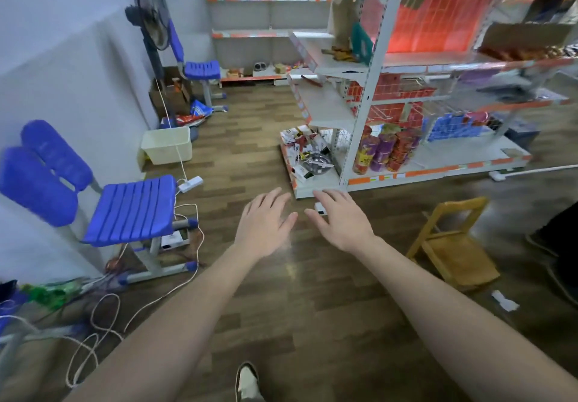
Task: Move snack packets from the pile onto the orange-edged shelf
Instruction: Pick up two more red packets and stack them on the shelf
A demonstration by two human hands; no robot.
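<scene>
My left hand and my right hand reach forward side by side over the wooden floor, fingers straight and spread, holding nothing. Just beyond them stands a white shelving unit with orange-edged shelves. Its end bay holds a heap of small packets and a metal bowl at floor level. A few snack packets lie on a higher end shelf. Red and blue snack bags lie on the floor by the far wall.
A blue chair with trailing cables stands at the left, a white bin and a fan behind it. A small yellow wooden chair sits at the right. Stacked tubs fill the bottom shelf. A person's shoe shows at the far right.
</scene>
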